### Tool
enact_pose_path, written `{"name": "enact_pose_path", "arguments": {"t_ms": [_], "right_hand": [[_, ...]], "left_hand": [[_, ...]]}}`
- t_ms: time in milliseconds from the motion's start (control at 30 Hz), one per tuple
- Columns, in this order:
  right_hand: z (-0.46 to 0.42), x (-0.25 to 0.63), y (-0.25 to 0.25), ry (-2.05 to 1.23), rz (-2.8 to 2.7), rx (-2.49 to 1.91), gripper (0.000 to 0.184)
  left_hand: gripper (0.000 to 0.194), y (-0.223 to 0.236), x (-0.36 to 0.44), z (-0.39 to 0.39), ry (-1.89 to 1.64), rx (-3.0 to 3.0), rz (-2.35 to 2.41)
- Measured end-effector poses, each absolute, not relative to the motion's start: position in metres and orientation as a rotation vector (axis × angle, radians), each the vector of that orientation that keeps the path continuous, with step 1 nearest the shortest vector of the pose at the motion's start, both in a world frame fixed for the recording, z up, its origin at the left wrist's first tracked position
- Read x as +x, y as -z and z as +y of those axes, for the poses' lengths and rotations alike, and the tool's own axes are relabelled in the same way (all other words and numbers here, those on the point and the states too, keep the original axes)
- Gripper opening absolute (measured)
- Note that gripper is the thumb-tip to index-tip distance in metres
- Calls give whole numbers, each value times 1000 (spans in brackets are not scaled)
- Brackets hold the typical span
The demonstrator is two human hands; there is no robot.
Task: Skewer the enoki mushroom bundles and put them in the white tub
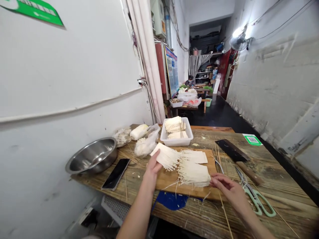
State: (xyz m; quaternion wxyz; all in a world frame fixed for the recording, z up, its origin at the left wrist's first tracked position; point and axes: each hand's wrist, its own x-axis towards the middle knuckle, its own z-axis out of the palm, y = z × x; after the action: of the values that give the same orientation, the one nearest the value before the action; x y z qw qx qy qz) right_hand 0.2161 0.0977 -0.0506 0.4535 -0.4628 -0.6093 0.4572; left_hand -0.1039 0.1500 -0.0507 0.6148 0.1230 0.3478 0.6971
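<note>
My left hand (152, 166) is closed on a flat bunch of enoki mushrooms (165, 155), thumb on top, over the left part of a wooden cutting board (167, 181). My right hand (228, 188) pinches the right end of a second enoki bunch (193, 173), which lies on the board with its thin caps to the left. Just behind it lies another enoki bunch (195, 156). Loose strands are scattered at the board's front edge. Thin bamboo skewers (225, 215) lie beside my right hand.
Behind the board stands a white plastic tub (176, 142) of enoki. Bagged enoki (144, 146), a steel bowl (93, 156) and a phone (116, 174) are at left. A cleaver (231, 150) and green-handled scissors (258, 199) lie at right. A person (190, 82) sits far back.
</note>
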Motion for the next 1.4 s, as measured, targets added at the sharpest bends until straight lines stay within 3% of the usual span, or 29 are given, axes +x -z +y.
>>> {"name": "enact_pose_path", "arguments": {"t_ms": [233,433,700,800,967,1067,1167,1400], "right_hand": [[122,210,1,-1417,-1067,-1022,52],[90,192,-54,-1957,-922,-801,27],[82,182,-61,-2089,-984,-750,20],[93,184,-60,-1873,-1150,-852,22],[92,189,-67,-561,-2028,-925,21],[80,191,-75,-88,-2301,-813,28],[72,191,-77,68,-2374,-784,32],[72,195,-69,31,-2397,-797,32]], "left_hand": [[22,37,-84,128,-1476,268,727],[26,15,-64,104,-1402,275,654],[29,-8,-43,85,-1303,373,623],[30,-13,-36,83,-1319,424,608],[32,-19,-23,73,-1297,520,614],[31,-19,-19,66,-1293,572,611],[29,-18,-18,63,-1293,602,614],[27,-23,-11,61,-1241,613,666]]}}
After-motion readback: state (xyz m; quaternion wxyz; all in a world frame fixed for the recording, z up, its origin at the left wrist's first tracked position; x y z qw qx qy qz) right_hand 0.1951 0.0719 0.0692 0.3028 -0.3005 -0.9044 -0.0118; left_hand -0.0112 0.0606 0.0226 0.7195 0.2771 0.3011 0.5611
